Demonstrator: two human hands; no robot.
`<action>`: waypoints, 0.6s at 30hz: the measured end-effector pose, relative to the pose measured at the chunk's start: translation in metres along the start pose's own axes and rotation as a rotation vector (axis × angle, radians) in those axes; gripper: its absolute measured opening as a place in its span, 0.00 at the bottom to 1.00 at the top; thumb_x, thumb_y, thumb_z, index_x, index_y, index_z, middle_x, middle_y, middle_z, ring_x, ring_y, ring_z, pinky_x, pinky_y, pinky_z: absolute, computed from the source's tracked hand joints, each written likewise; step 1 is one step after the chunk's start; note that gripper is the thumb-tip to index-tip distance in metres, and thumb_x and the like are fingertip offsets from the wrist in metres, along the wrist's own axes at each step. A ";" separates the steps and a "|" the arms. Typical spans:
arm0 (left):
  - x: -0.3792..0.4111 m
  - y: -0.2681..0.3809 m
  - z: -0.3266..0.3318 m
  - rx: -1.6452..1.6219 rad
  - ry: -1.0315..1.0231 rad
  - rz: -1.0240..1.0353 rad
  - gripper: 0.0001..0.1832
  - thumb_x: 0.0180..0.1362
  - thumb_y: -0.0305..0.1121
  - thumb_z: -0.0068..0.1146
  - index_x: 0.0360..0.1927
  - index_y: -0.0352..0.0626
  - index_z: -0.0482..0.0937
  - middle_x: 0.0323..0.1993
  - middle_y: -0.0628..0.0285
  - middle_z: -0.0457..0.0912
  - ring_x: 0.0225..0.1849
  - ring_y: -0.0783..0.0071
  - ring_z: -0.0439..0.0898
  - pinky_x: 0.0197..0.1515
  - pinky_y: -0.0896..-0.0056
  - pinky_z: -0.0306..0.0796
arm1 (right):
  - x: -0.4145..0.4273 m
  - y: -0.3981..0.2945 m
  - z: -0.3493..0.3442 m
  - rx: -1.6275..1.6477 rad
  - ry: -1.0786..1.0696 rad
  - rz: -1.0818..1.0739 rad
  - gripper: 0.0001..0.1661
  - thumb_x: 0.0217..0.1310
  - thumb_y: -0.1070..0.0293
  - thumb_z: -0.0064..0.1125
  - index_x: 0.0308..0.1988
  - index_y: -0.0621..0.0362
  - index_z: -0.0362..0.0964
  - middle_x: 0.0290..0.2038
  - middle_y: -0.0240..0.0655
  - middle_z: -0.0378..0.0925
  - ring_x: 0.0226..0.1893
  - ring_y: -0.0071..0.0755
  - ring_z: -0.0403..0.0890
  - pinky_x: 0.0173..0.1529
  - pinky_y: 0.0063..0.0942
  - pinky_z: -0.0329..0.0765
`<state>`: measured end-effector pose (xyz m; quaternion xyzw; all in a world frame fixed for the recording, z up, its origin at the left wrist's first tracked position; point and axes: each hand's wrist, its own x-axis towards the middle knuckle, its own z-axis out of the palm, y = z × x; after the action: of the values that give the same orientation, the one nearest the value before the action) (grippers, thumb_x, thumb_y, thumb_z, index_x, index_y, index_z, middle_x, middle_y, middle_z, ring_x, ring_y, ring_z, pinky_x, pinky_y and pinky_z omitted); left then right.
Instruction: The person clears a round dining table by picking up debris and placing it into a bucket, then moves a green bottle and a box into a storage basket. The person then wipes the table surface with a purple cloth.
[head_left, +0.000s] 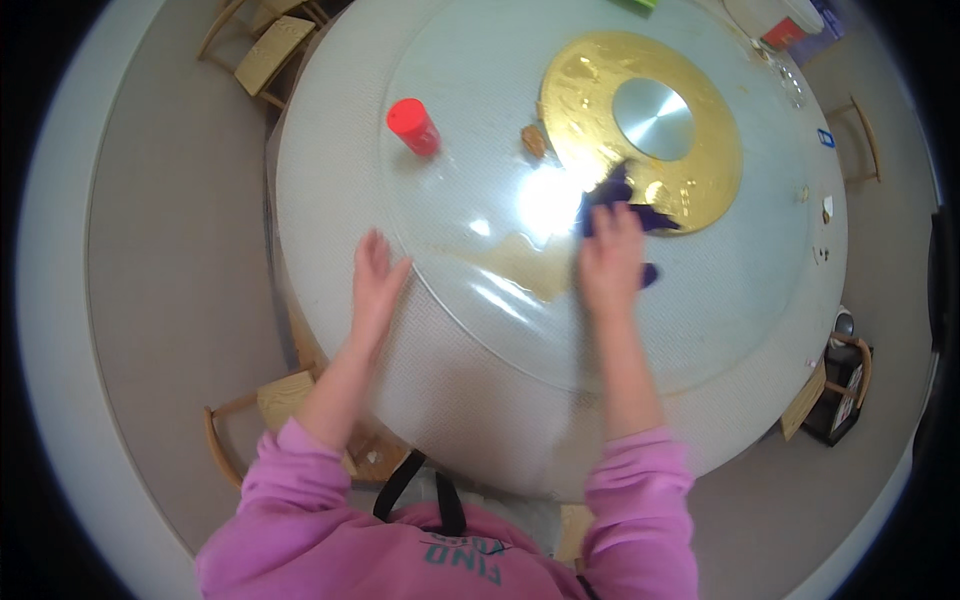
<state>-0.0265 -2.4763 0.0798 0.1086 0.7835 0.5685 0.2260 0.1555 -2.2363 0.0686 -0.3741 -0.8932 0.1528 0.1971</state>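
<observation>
My right hand (611, 259) presses on a bunched dark purple cloth (611, 191), which lies partly over the gold disc (581, 97) of a round glass turntable (465, 67). My left hand (377, 281) is empty, fingers apart, by the turntable's left front edge; whether it touches the glass I cannot tell. Between my hands, a yellowish wet patch (525, 266) spreads on the glass. Farther back on the left is a red cylindrical container (415, 127). A brown, wrinkled lump (534, 140) rests beside the gold disc.
The round table (480, 405) has a textured pale cover. Near its far right edge are a white tub (780, 15), clear plastic (791, 84), a small blue object (826, 138) and scraps (821, 255). Wooden chairs (276, 54) surround it, one close by my left (285, 394).
</observation>
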 end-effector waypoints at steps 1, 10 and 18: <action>0.025 0.003 0.007 0.113 0.011 0.182 0.45 0.50 0.36 0.61 0.65 0.34 0.45 0.65 0.46 0.50 0.64 0.55 0.57 0.63 0.61 0.55 | -0.009 -0.031 0.016 0.019 0.010 -0.040 0.25 0.50 0.71 0.50 0.51 0.58 0.67 0.57 0.49 0.62 0.58 0.54 0.62 0.62 0.45 0.58; 0.134 0.034 0.043 -0.057 0.178 0.467 0.33 0.45 0.33 0.66 0.54 0.34 0.63 0.47 0.55 0.72 0.48 0.67 0.73 0.52 0.66 0.66 | -0.078 -0.022 -0.045 0.095 -0.304 -0.210 0.25 0.46 0.71 0.53 0.48 0.59 0.69 0.55 0.46 0.65 0.57 0.50 0.64 0.62 0.47 0.58; 0.161 -0.025 -0.077 0.027 0.464 0.324 0.32 0.49 0.30 0.63 0.56 0.36 0.61 0.49 0.56 0.70 0.49 0.68 0.72 0.51 0.69 0.67 | 0.068 0.142 -0.031 -0.133 0.159 0.226 0.26 0.55 0.64 0.48 0.54 0.59 0.64 0.57 0.53 0.62 0.59 0.53 0.61 0.63 0.40 0.56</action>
<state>-0.2015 -2.4811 0.0382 0.1025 0.7942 0.5964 -0.0548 0.2126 -2.0870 0.0522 -0.4954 -0.8352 0.0846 0.2233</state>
